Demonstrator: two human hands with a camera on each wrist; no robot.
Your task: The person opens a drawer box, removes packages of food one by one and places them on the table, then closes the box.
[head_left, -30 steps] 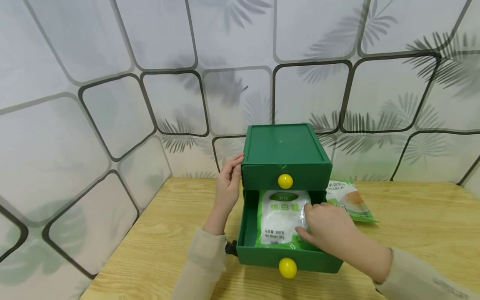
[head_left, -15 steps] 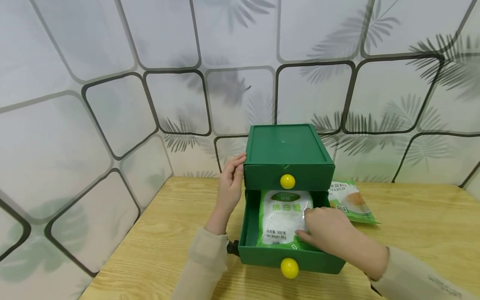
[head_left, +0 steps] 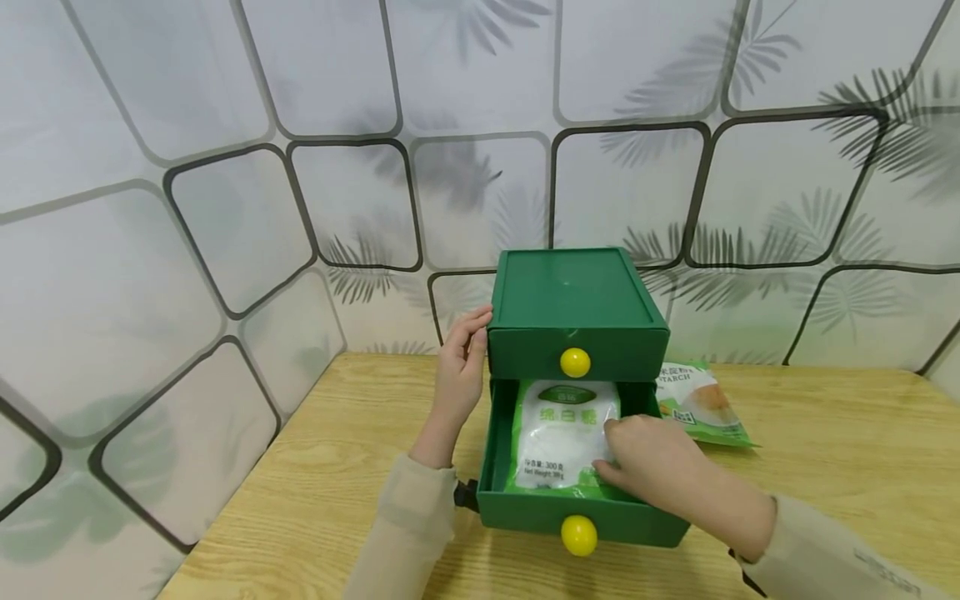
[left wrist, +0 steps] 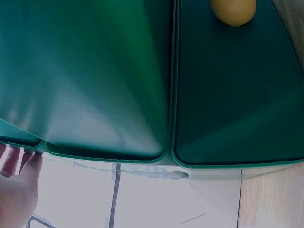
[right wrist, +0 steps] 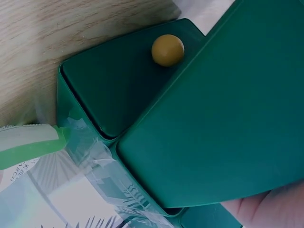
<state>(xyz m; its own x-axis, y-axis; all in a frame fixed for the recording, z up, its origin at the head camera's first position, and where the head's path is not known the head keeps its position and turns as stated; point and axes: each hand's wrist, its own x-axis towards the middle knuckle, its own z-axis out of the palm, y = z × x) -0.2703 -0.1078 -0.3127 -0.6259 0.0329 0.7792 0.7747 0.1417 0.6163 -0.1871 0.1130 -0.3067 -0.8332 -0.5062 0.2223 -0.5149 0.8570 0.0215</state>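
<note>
A green drawer unit (head_left: 570, 287) stands on the table, its middle drawer (head_left: 585, 517) pulled out. Inside that drawer lies a white and green bag of white sugar (head_left: 558, 437). My right hand (head_left: 652, 458) reaches over the drawer's right wall and grips the bag's right edge; its fingertips are hidden. With fingers straight, my left hand (head_left: 459, 375) rests against the unit's left side near the top; those fingers (left wrist: 32, 166) also show in the left wrist view. In the right wrist view, only part of the right hand (right wrist: 275, 209) appears beyond the pulled-out drawer.
A starch bag (head_left: 701, 402) lies on the wooden table (head_left: 840, 467), right of the unit. The top drawer with its yellow knob (head_left: 575, 362) is closed. Below the open drawer, a bottom drawer (right wrist: 114, 80) with another knob shows closed. A patterned wall covering (head_left: 480, 200) stands behind.
In the last half second the sugar bag has shifted slightly left within the drawer, its lower end most. My right hand has moved only slightly. The left hand stays on the unit's side.
</note>
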